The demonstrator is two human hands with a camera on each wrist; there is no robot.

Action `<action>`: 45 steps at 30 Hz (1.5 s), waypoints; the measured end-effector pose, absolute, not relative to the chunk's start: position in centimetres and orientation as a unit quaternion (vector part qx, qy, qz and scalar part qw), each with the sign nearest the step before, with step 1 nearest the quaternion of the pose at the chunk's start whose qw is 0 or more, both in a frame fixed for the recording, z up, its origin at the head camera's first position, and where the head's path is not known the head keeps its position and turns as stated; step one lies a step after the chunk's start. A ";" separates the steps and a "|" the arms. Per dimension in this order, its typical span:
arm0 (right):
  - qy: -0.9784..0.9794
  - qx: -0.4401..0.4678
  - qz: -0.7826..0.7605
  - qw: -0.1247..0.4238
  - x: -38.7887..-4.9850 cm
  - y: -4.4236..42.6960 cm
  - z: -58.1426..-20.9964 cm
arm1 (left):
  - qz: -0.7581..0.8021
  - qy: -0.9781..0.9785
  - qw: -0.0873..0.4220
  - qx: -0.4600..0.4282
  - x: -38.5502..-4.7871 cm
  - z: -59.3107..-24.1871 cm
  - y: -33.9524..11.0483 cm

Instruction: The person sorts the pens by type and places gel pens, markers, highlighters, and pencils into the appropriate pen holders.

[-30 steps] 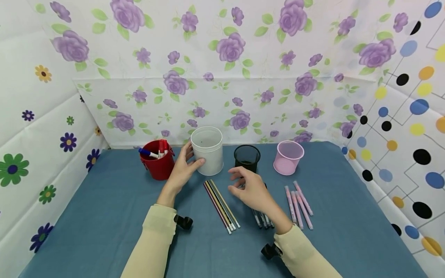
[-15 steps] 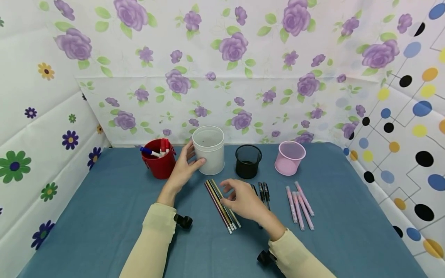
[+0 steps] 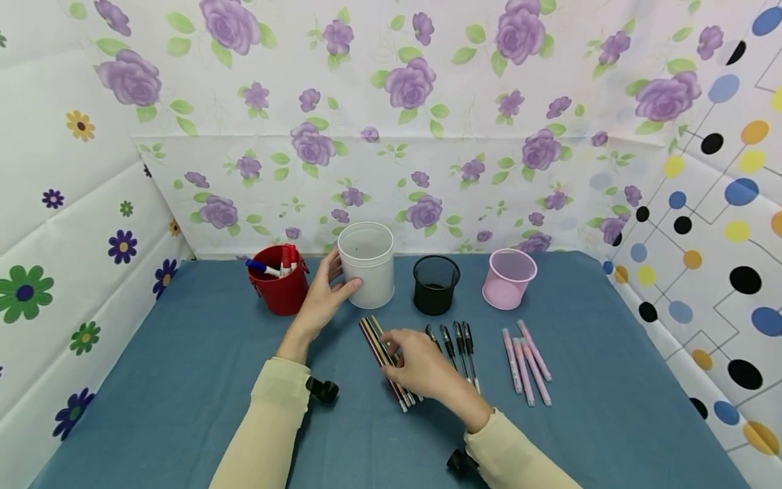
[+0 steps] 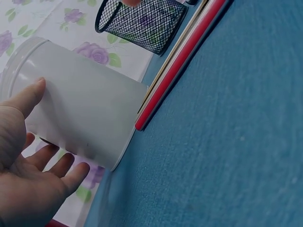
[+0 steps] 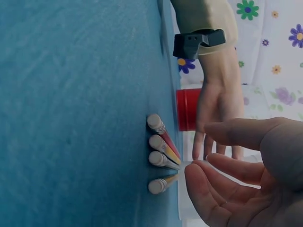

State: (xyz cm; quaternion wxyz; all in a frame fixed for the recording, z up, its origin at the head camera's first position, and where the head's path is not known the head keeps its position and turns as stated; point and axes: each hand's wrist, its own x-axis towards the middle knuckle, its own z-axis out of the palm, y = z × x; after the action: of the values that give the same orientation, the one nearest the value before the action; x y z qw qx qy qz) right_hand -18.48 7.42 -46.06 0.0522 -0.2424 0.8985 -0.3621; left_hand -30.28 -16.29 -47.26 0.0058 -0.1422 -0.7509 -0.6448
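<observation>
My left hand [image 3: 320, 302] is around the left side of a white cup [image 3: 370, 282], thumb on its front; in the left wrist view the fingers lie along the cup's [image 4: 85, 99] side. Several pencils [image 3: 373, 339] lie on the blue cloth in front of it. Over them hovers my right hand [image 3: 427, 370], fingers bent and parted. In the right wrist view nothing is between thumb and fingers, and the pencils' eraser ends [image 5: 156, 144] are beside that hand [image 5: 246, 165]. Whether a fingertip touches a pencil cannot be told.
A red cup [image 3: 280, 288] with markers stands at the left. Right of the white cup are a black mesh cup [image 3: 434, 292] and a pink cup [image 3: 507, 284]. Black pens [image 3: 461, 343] and pink pens [image 3: 525, 367] lie in front of them.
My right hand has moved left and nearer to me, from beside the black cup to over the pencils, uncovering the black pens. The left hand stays at the white cup.
</observation>
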 end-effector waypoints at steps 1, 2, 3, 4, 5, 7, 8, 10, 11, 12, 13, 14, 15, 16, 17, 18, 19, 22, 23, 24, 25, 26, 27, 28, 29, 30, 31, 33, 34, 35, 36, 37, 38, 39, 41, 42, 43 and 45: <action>0.900 -0.243 -0.359 0.053 -18.4 7.3 -46.1 | -0.644 -0.751 0.006 -0.142 -30.3 -47.3 -16.3; 0.902 -0.243 -0.354 0.052 -18.4 7.3 -46.2 | -0.644 -0.752 0.006 -0.141 -30.3 -47.3 -16.3; 0.903 -0.244 -0.349 0.051 -18.4 7.2 -46.2 | -0.645 -0.751 0.005 -0.141 -30.4 -47.4 -16.3; 0.905 -0.244 -0.344 0.050 -18.3 7.1 -46.3 | -0.646 -0.750 0.004 -0.140 -30.4 -47.4 -16.2; 0.907 -0.244 -0.340 0.049 -18.3 7.1 -46.3 | -0.647 -0.750 0.003 -0.141 -30.4 -47.5 -16.2; 0.910 -0.246 -0.330 0.046 -18.2 7.0 -46.4 | -0.648 -0.749 0.002 -0.142 -30.4 -47.5 -16.1; 0.912 -0.247 -0.325 0.044 -18.2 6.9 -46.4 | -0.648 -0.749 0.001 -0.142 -30.4 -47.5 -16.1; 0.913 -0.248 -0.322 0.043 -18.1 6.8 -46.4 | -0.647 -0.749 0.001 -0.142 -30.4 -47.5 -16.1; 0.913 -0.247 -0.321 0.043 -18.1 6.8 -46.4 | -0.646 -0.750 0.001 -0.141 -30.3 -47.4 -16.0; 0.913 -0.248 -0.320 0.043 -18.0 6.7 -46.4 | -0.646 -0.750 0.002 -0.140 -30.3 -47.4 -16.0; 0.914 -0.246 -0.319 0.044 -17.9 6.6 -46.4 | -0.646 -0.751 0.002 -0.139 -30.3 -47.3 -16.0; 0.915 -0.243 -0.319 0.045 -17.9 6.6 -46.4 | -0.646 -0.751 0.002 -0.139 -30.2 -47.2 -16.0; 0.916 -0.239 -0.318 0.046 -17.8 6.5 -46.4 | -0.646 -0.751 0.003 -0.139 -30.2 -47.2 -16.0; 0.918 -0.235 -0.316 0.047 -17.8 6.4 -46.4 | -0.646 -0.750 0.004 -0.138 -30.2 -47.1 -15.9; 0.919 -0.232 -0.314 0.047 -17.8 6.4 -46.3 | -0.646 -0.751 0.004 -0.138 -30.2 -47.1 -15.9; 0.921 -0.230 -0.312 0.048 -17.7 6.3 -46.3 | -0.646 -0.751 0.005 -0.137 -30.2 -47.1 -15.9; 0.922 -0.227 -0.310 0.048 -17.7 6.2 -46.3 | -0.646 -0.751 0.006 -0.136 -30.2 -47.1 -15.8; 0.926 -0.222 -0.302 0.050 -17.5 6.0 -46.4 | -0.645 -0.752 0.006 -0.133 -30.2 -47.1 -15.7; 0.927 -0.221 -0.299 0.050 -17.4 6.0 -46.4 | -0.645 -0.753 0.006 -0.132 -30.2 -47.1 -15.7; 0.928 -0.219 -0.297 0.052 -17.4 5.9 -46.4 | -0.645 -0.753 0.005 -0.132 -30.2 -47.2 -15.7; 0.930 -0.217 -0.293 0.053 -17.3 5.9 -46.4 | -0.645 -0.753 0.005 -0.131 -30.1 -47.1 -15.7; 0.931 -0.216 -0.289 0.054 -17.2 5.8 -46.4 | -0.645 -0.753 0.005 -0.131 -30.1 -47.1 -15.7; 0.932 -0.214 -0.286 0.055 -17.1 5.7 -46.4 | -0.644 -0.753 0.005 -0.131 -30.1 -47.1 -15.7; 0.933 -0.214 -0.284 0.055 -17.0 5.7 -46.3 | -0.644 -0.753 0.005 -0.131 -30.1 -47.1 -15.6; 0.935 -0.213 -0.279 0.054 -17.0 5.6 -46.3 | -0.644 -0.754 0.006 -0.131 -30.0 -47.0 -15.6; 0.936 -0.213 -0.274 0.053 -17.0 5.6 -46.3 | -0.644 -0.754 0.006 -0.131 -30.0 -47.0 -15.7; 0.938 -0.213 -0.268 0.050 -16.9 5.6 -46.3 | -0.644 -0.754 0.007 -0.131 -30.0 -47.0 -15.7; 0.941 -0.218 -0.254 0.043 -16.8 5.5 -46.4 | -0.643 -0.754 0.008 -0.130 -30.1 -47.0 -15.7; 0.943 -0.221 -0.246 0.039 -16.8 5.4 -46.4 | -0.644 -0.754 0.009 -0.130 -30.1 -47.0 -15.7; 0.944 -0.224 -0.237 0.036 -16.8 5.4 -46.5 | -0.644 -0.754 0.008 -0.129 -30.1 -47.0 -15.7; 0.946 -0.227 -0.231 0.033 -16.7 5.3 -46.5 | -0.645 -0.753 0.008 -0.129 -30.1 -47.0 -15.8; 0.945 -0.229 -0.229 0.032 -16.7 5.3 -46.5 | -0.646 -0.752 0.006 -0.130 -30.1 -47.1 -15.8; 0.945 -0.231 -0.228 0.033 -16.6 5.3 -46.5 | -0.646 -0.752 0.005 -0.130 -30.1 -47.1 -15.8; 0.945 -0.232 -0.228 0.033 -16.6 5.3 -46.4 | -0.647 -0.751 0.003 -0.130 -30.1 -47.2 -15.8; 0.944 -0.234 -0.230 0.037 -16.4 5.3 -46.3 | -0.647 -0.751 0.000 -0.129 -30.2 -47.2 -15.9; 0.943 -0.235 -0.231 0.037 -16.4 5.2 -46.3 | -0.647 -0.751 -0.001 -0.129 -30.1 -47.2 -15.9; 0.942 -0.236 -0.234 0.036 -16.3 5.2 -46.2 | -0.647 -0.752 -0.002 -0.129 -30.1 -47.2 -16.0; 0.943 -0.240 -0.229 0.029 -16.1 5.2 -46.0 | -0.646 -0.752 -0.002 -0.129 -30.0 -47.2 -16.0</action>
State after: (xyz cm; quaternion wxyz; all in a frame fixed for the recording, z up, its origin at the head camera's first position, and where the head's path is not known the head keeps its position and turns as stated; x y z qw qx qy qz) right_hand -16.12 5.16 -46.04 0.0288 -0.2400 0.9430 -0.2286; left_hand -30.05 -15.99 -47.16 -0.0016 -0.1288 -0.7525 -0.6459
